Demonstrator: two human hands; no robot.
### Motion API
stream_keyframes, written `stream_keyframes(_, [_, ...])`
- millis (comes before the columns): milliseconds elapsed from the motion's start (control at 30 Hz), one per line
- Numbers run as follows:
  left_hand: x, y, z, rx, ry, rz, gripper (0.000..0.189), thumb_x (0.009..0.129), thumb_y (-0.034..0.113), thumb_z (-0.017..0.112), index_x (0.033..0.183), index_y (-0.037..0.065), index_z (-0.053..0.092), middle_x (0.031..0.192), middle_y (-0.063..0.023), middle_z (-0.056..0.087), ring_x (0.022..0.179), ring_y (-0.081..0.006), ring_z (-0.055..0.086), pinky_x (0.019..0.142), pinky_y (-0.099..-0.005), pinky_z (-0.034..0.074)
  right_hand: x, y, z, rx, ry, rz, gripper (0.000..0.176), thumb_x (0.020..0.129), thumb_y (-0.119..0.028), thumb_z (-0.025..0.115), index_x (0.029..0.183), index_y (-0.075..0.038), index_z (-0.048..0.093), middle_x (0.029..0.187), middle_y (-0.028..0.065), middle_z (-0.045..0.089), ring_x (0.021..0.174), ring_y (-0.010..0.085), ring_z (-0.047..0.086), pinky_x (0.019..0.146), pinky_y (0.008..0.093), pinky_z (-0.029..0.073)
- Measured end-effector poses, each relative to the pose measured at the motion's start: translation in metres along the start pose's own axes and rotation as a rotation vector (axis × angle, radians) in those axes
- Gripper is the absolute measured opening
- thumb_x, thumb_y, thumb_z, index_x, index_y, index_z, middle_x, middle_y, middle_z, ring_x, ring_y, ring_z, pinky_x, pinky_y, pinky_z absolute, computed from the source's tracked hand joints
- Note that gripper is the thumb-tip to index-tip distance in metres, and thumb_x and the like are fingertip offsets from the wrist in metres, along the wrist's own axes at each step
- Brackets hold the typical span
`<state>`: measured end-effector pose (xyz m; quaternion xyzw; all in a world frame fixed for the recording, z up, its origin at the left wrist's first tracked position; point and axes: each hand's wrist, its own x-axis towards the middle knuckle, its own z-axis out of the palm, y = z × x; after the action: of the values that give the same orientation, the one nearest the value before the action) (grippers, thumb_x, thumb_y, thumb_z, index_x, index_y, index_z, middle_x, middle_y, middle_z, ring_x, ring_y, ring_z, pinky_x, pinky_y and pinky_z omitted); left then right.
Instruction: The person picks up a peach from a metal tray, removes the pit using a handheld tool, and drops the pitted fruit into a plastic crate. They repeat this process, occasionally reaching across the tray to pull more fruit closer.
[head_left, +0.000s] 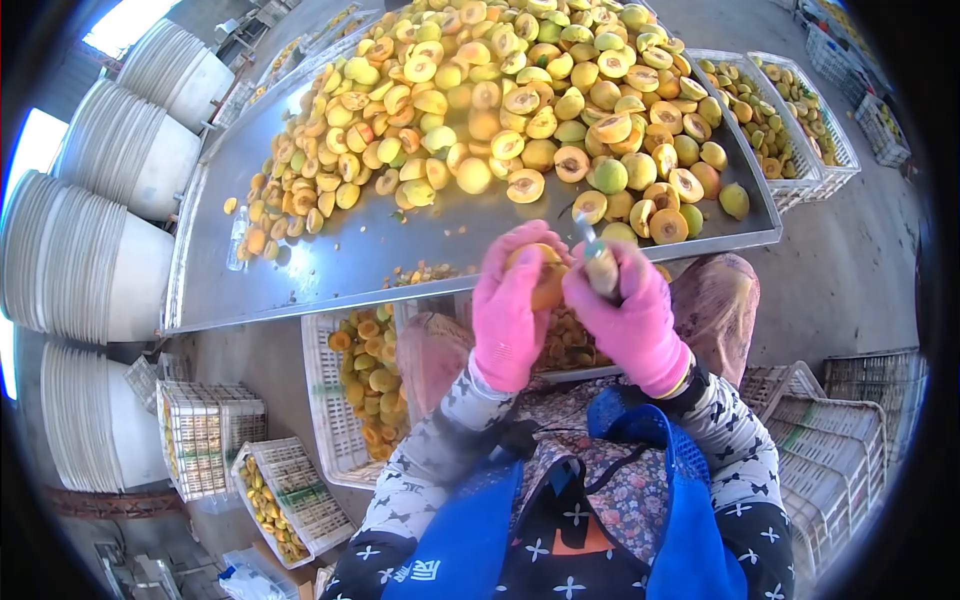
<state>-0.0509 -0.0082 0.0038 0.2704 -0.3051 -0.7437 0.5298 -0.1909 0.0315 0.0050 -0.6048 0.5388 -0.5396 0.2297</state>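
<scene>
My left hand, in a pink glove, is wrapped round a yellow-orange fruit half just past the table's front edge. Beside it, my right hand, also gloved in pink, grips a small tool by its pale handle, with the metal end pointing up and away. The two hands are close together. Behind them a large heap of cut and whole fruit covers much of the metal table. Small scraps lie near the table's front edge.
A white crate of fruit stands at the lower left of the table. More fruit crates are at the right. Stacked white tubs line the left side. Empty-looking crates stand at the lower right. A clear bottle lies on the table.
</scene>
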Motion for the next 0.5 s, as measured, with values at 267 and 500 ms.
stream_keyframes(267, [-0.002, -0.013, -0.015, 0.18, -0.057, -0.054, 0.03, 0.099, 0.007, 0.053, 0.128, 0.001, 0.051, 0.117, -0.0072, 0.058, 0.106, -0.0138, 0.056, 0.088, -0.0286, 0.049, 0.011, 0.021, 0.006, -0.029, -0.067, -0.049, 0.032, 0.079, -0.002, 0.066, 0.11, -0.006, 0.062, 0.1, 0.016, 0.066, 0.091, 0.0383, 0.064, 0.078, 0.0413, 0.052])
stream_keyframes(500, [0.001, -0.011, -0.02, 0.368, -0.045, 0.175, 0.028, 0.097, 0.004, 0.052, 0.124, 0.0, 0.055, 0.121, -0.0102, 0.058, 0.107, -0.0143, 0.056, 0.096, -0.0289, 0.044, 0.002, -0.007, 0.007, 0.024, -0.15, -0.216, 0.032, 0.073, 0.0, 0.073, 0.102, -0.006, 0.063, 0.088, 0.0135, 0.065, 0.077, 0.0322, 0.066, 0.068, 0.0373, 0.052])
